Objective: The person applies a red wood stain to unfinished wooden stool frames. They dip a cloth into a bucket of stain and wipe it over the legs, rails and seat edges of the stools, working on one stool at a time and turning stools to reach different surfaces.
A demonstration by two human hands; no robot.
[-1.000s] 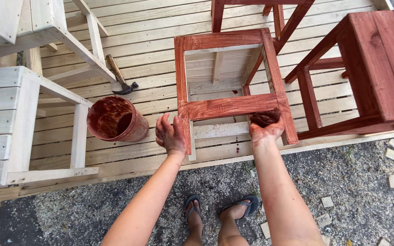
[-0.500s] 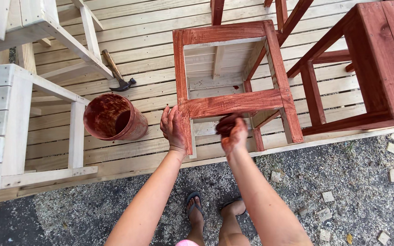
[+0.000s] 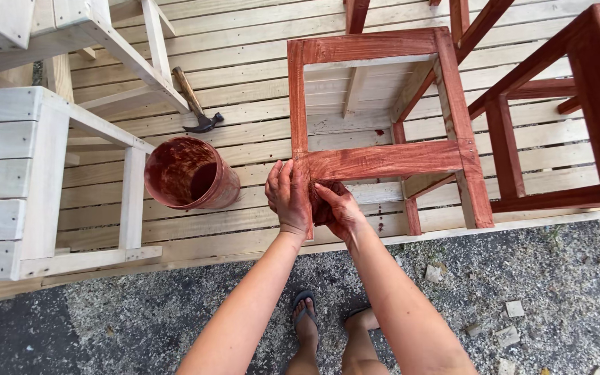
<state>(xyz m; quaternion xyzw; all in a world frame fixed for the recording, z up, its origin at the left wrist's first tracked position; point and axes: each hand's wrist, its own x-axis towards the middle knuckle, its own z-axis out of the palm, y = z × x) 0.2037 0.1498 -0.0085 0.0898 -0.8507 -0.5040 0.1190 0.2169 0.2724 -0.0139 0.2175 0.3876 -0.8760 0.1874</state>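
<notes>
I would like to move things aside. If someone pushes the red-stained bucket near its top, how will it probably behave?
The bucket stands upright on slatted boards, taller than wide, so a high push may tip it. Round walls suggest it would roll once down. Its inside is coated with wet-looking stain, so it is probably slippery and could spill.

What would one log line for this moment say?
left hand: on red stool frame corner | right hand: pressing stained rag there | red-stained bucket, hammer nearby
</notes>
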